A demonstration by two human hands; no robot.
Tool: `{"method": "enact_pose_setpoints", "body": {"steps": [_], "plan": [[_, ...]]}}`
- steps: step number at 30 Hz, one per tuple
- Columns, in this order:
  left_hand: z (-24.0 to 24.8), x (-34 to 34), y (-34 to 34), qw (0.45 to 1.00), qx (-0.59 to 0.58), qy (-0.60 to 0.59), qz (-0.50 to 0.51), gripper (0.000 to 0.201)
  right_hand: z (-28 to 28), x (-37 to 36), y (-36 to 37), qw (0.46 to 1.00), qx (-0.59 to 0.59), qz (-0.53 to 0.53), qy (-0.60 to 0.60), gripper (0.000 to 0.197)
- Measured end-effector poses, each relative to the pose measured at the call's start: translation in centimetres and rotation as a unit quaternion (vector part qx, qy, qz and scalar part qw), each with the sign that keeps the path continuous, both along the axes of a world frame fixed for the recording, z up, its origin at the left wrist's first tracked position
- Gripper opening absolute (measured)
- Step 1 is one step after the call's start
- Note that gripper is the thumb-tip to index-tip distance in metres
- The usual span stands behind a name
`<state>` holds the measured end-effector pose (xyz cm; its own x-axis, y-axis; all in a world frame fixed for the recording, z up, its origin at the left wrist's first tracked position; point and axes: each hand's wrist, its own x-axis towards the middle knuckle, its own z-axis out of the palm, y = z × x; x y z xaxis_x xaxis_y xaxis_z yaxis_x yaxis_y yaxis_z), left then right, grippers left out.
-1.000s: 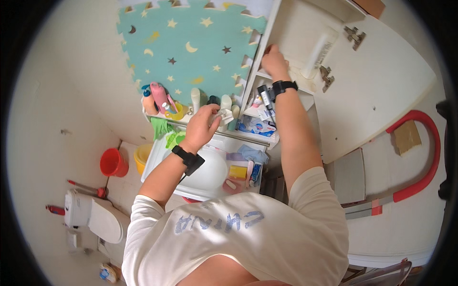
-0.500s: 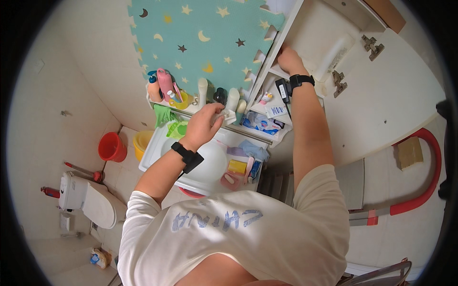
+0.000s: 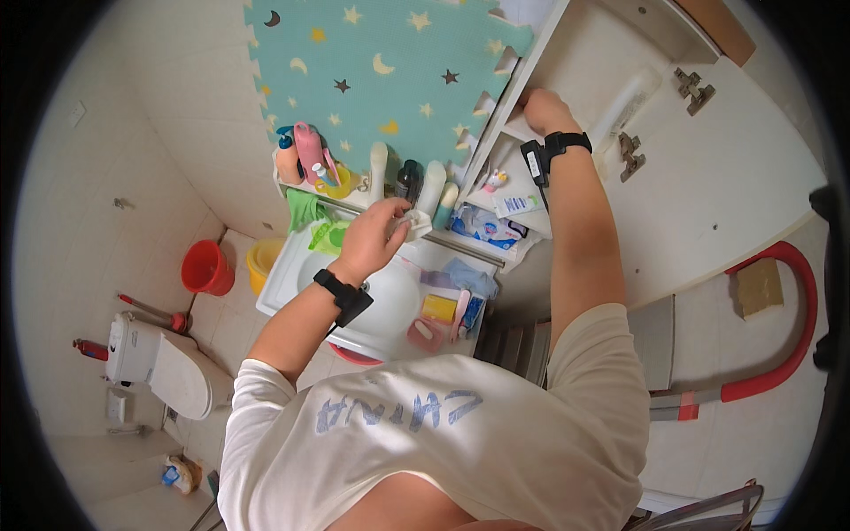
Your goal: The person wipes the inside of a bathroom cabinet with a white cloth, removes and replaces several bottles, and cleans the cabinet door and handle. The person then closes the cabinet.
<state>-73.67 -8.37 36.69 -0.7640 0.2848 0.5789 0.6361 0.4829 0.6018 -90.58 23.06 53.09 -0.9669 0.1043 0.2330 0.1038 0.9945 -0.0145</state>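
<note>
While the left grip (image 3: 372, 234) is pinching a probably light, soft white tissue-like piece (image 3: 420, 224) edgewise, the right grip (image 3: 547, 111) is hiding its state.

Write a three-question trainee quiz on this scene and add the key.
1. Pick one. The left hand holds:
A) a bright green cloth
B) a small, thin white item
C) a tall pink plastic bottle

2. True or false: in the picture, the red plastic bucket is to the left of the yellow plastic container.

3. Where is the right hand?

Key:
1. B
2. True
3. Inside the open white cabinet; its fingertips are hidden.
</note>
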Motion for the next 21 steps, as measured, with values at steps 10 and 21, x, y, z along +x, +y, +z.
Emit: {"method": "enact_pose_setpoints", "body": {"steps": [10,21], "plan": [[0.1,0.3,1.2,1.000,-0.018,0.018,-0.013,0.030,-2.8,5.2,-0.5,0.991,-0.001,0.028,0.133,0.024],[-0.1,0.3,2.3,0.999,-0.026,0.012,-0.020,0.028,-6.1,8.9,-0.7,0.925,-0.065,0.132,0.352,0.017]]}}
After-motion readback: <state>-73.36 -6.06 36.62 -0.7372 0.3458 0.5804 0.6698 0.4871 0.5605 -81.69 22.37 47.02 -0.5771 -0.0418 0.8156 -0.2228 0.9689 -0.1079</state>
